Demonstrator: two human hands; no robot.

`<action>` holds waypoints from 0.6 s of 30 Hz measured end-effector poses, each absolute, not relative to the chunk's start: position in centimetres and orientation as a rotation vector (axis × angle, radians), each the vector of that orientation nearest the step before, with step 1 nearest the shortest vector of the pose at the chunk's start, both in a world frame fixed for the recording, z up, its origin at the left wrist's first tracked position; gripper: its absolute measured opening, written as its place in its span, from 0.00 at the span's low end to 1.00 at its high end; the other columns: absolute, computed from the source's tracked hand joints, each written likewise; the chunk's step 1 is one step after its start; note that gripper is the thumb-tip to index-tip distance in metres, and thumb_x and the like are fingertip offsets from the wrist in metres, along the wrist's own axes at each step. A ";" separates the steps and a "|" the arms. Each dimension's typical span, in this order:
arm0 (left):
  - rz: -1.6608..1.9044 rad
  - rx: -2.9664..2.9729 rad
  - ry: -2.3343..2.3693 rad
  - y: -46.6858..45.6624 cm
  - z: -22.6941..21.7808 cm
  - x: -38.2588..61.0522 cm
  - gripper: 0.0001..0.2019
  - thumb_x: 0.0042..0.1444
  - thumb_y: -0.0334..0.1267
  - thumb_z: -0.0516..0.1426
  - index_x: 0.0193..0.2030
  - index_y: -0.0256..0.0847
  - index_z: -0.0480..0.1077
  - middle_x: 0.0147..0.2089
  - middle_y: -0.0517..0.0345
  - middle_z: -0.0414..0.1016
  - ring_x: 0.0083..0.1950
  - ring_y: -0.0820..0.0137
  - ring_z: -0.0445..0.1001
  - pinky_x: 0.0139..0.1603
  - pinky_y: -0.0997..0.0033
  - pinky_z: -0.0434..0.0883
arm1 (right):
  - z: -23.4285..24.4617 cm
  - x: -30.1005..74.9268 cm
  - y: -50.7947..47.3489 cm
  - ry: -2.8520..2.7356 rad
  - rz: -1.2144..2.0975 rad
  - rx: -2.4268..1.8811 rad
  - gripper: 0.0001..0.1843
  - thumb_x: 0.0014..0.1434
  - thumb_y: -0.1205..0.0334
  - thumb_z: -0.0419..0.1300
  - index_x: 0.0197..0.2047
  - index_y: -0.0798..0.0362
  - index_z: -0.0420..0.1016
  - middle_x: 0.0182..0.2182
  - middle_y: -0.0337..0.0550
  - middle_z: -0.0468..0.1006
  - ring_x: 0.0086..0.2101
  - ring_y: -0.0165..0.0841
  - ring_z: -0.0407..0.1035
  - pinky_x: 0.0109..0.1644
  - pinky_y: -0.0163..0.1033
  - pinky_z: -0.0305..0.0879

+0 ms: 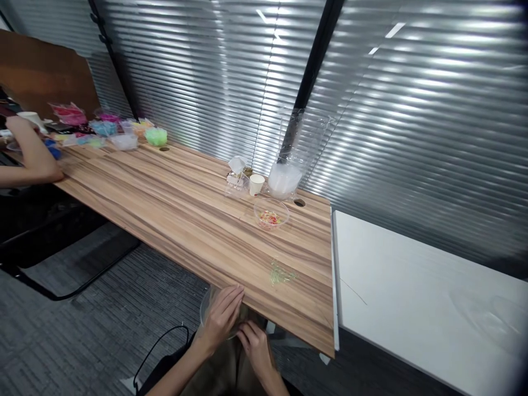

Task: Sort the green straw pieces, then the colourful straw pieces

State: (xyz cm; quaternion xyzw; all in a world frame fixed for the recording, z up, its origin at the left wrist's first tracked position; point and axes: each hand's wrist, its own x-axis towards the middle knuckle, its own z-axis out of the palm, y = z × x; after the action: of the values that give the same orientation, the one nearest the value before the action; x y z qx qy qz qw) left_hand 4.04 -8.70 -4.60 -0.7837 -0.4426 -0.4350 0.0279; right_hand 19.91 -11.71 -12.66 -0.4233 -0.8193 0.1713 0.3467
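Note:
A clear round plastic bowl (204, 309) is below the table's front edge, just above my lap, partly covered by my hands. My left hand (223, 316) lies over the bowl with its fingers stretched out side by side, the fingertips at the table edge. On the bowl's near right rim, my right hand (256, 345) has its fingers curled in, and they seem to grip the rim. What is inside the bowl cannot be made out. On the wood-grain table (198, 220), close to my hands, lies a loose scatter of small pale green pieces (281, 274).
Farther back stand a clear bowl of red and yellow pieces (271, 215), a paper cup (256, 185) and a bagged stack of white bowls (284, 179). Colourful containers (155, 137) line the far left, near another person's arm (35, 154). A white table (404, 286) adjoins on the right.

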 end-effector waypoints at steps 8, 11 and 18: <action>-1.282 -2.603 -1.345 -11.8 -4.1 2.2 0.20 0.67 0.27 0.48 0.63 0.41 0.63 0.58 0.49 0.73 0.61 0.64 0.71 0.58 0.61 0.74 | -11.5 19.8 -13.1 -2.074 0.501 -1.094 0.11 0.60 0.74 0.54 0.40 0.53 0.76 0.34 0.46 0.79 0.33 0.37 0.77 0.36 0.38 0.75; -1.162 -2.725 -1.306 -12.9 -4.3 1.4 0.16 0.67 0.30 0.48 0.59 0.41 0.68 0.54 0.53 0.77 0.56 0.65 0.75 0.56 0.64 0.75 | -11.4 20.0 -13.8 -2.102 0.519 -1.084 0.09 0.62 0.71 0.55 0.39 0.53 0.76 0.33 0.44 0.79 0.33 0.35 0.77 0.37 0.37 0.75; -0.687 -3.076 -1.132 -14.4 -3.0 -1.0 0.17 0.66 0.35 0.52 0.60 0.46 0.68 0.50 0.60 0.79 0.48 0.67 0.79 0.59 0.65 0.72 | -11.5 21.1 -16.1 -2.091 0.527 -1.077 0.08 0.65 0.66 0.55 0.43 0.52 0.76 0.38 0.43 0.81 0.40 0.34 0.77 0.45 0.36 0.76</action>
State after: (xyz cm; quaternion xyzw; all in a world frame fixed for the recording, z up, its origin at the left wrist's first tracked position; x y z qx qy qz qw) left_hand -0.96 -14.36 -3.01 -0.9136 -0.3363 -0.2040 -0.1036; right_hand 21.11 -16.15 -11.51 -0.4175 -0.8100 0.2043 0.3575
